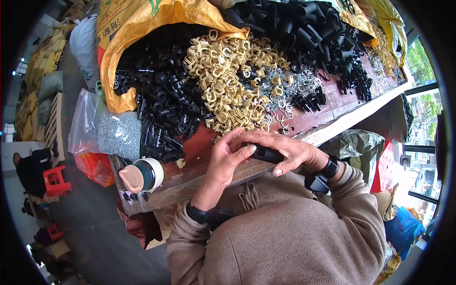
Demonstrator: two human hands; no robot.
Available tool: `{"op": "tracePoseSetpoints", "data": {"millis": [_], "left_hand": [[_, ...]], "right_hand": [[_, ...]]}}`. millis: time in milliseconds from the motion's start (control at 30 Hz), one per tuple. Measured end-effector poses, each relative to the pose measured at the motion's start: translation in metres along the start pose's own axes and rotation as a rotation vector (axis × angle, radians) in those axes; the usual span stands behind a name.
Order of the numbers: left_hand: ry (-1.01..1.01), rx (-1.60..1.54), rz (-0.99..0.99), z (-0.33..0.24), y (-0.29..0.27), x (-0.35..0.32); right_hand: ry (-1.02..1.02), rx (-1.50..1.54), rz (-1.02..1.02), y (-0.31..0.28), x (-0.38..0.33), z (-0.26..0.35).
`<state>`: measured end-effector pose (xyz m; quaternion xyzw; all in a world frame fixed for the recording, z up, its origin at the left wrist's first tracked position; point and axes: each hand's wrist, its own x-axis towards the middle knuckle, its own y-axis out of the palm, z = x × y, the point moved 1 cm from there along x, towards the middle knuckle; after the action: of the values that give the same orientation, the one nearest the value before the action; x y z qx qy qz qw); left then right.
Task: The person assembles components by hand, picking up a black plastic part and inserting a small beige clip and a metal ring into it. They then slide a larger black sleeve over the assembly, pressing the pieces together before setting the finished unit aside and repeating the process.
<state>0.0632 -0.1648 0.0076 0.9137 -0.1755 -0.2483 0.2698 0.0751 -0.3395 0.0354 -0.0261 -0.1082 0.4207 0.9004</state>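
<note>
Both my hands meet over the front edge of the table around a black plastic tubular part [267, 154]. My left hand [229, 156] has its thumb and fingers closed on the part's left end. Around the other end wraps my right hand [290, 148], its fingers over the top and its thumb below. Just beyond my fingers spreads a heap of cream-coloured plastic loops [228, 80]. Small black fittings [164, 102] are piled to its left, and larger black tubular parts [313, 38] at the far right. Between the heaps lie metal hooks and clips [297, 85].
An orange woven sack [116, 52] spills over the table's far left. A clear bag of small metal pieces [119, 135] and a lidded cup [142, 175] stand at the left corner. A pale strip [354, 114] edges the right side. Red stools [56, 181] stand on the floor.
</note>
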Motion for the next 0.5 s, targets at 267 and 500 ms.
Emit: {"op": "tracePoseSetpoints", "data": {"millis": [267,500], "left_hand": [[0.048,-0.065,0.064,0.0054,0.0018,-0.0015],[0.089,-0.058,0.089,0.0095,0.0041,0.0002]], "right_hand": [[-0.004,-0.002,-0.005,0.0015,-0.0023,-0.0082],[-0.01,-0.022,-0.216,0.0061,-0.0032,-0.0106]]}}
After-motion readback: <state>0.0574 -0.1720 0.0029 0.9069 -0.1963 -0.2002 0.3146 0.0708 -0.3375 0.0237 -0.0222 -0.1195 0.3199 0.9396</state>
